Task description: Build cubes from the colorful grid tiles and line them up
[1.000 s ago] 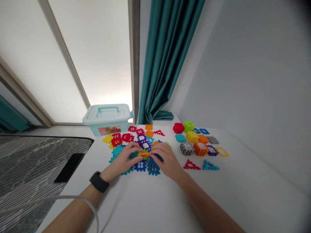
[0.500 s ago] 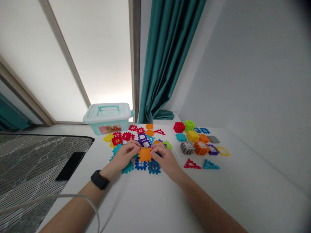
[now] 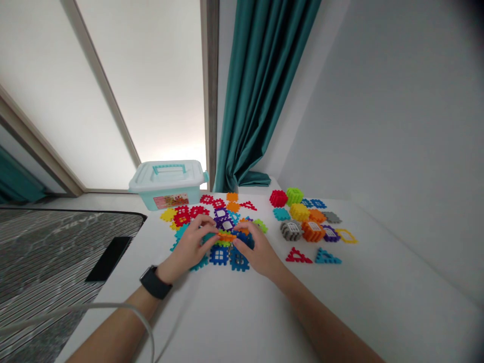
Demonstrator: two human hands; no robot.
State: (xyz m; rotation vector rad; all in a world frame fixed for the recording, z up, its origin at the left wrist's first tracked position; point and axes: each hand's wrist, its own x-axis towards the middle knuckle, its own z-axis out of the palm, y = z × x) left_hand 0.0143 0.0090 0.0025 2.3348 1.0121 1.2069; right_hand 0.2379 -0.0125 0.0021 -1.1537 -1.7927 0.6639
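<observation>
Centrally, we hold an orange tile (image 3: pixel 227 236) between both hands, over the loose pieces.
We see this tile almost edge-on: a thin, bright-orange plate with an uneven, toothed outline, its broad face foreshortened to a narrow strip. Our left hand (image 3: pixel 191 247) pinches its left edge between thumb and fingers; our right hand (image 3: pixel 261 253) grips its right edge likewise. A lime-green piece (image 3: pixel 224 244) shows around it; we cannot tell whether they touch. Nearer us, a blue window-pattern tile (image 3: pixel 219 255) lies on the white table (image 3: pixel 227 312).
</observation>
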